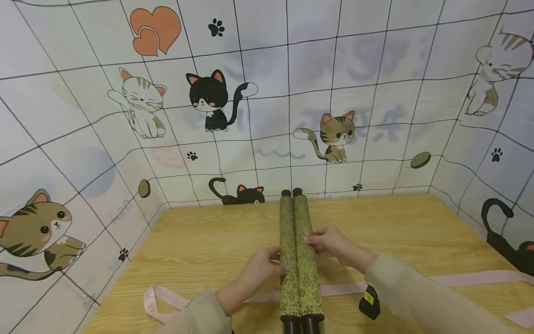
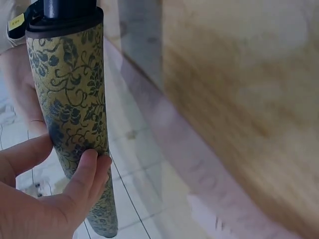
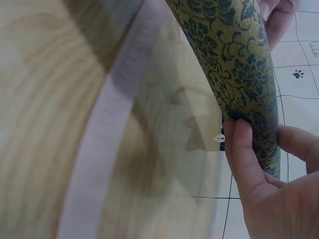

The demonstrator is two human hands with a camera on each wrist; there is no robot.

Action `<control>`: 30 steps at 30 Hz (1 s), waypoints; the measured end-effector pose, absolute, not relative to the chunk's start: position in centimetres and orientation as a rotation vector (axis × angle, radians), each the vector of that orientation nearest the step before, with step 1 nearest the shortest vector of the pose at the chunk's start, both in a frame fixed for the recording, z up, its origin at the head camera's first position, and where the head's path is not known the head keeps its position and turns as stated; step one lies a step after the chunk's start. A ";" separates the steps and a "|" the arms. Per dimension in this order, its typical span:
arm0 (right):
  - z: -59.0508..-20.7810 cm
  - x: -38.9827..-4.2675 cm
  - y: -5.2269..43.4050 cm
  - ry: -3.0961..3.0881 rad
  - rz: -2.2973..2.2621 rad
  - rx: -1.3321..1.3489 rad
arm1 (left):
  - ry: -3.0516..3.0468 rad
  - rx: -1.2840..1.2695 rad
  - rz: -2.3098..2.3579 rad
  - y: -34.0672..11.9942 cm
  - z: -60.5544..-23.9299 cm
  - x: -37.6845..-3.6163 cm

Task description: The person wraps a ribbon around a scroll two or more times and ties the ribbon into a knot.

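A scroll with two rolls side by side, clad in gold brocade with a dark floral pattern, stretches away from me above the wooden table. My left hand (image 1: pixel 260 269) grips the left roll (image 1: pixel 288 236), thumb on the near face and fingers round the outer side. Farther up, my right hand (image 1: pixel 333 243) holds the right roll (image 1: pixel 308 264) between thumb and fingers. Black knobs (image 1: pixel 297 191) cap the far ends, and dark rods (image 1: pixel 310 324) stick out at the near end. In the right wrist view, fingertips (image 3: pixel 242 130) press the brocade.
Under the scroll, a pink printed ribbon (image 1: pixel 342 289) crosses the wooden table (image 1: pixel 208 232), looping at the left. A black device with a yellow label (image 1: pixel 369 304) shows below the right sleeve. Cat-print cloth (image 1: pixel 267 116) hangs behind the table and along both sides.
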State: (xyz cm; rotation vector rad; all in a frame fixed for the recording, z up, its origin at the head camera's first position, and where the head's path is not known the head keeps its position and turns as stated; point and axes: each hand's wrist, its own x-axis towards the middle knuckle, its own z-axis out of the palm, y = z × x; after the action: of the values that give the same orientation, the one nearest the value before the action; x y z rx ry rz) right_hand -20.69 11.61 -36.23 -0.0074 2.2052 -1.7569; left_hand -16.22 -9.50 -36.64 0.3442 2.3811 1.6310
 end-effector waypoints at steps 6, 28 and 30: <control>-37.7 -19.0 12.5 2.143 -1.780 -0.021 | 2.330 0.301 1.567 -9.0 -37.1 -15.0; -40.0 -17.0 14.2 2.199 -1.599 -0.115 | 2.273 0.296 1.388 -8.3 -39.3 -14.1; -39.8 -16.9 14.1 2.294 -1.509 -0.108 | 2.324 0.356 1.301 -8.7 -39.3 -14.4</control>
State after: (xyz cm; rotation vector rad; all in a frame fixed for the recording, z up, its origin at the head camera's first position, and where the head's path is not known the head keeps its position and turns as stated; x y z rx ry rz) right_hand -16.87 14.14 -39.80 -0.1084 2.2940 -1.5091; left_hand -14.35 -8.66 -39.32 0.3561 2.3244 1.3011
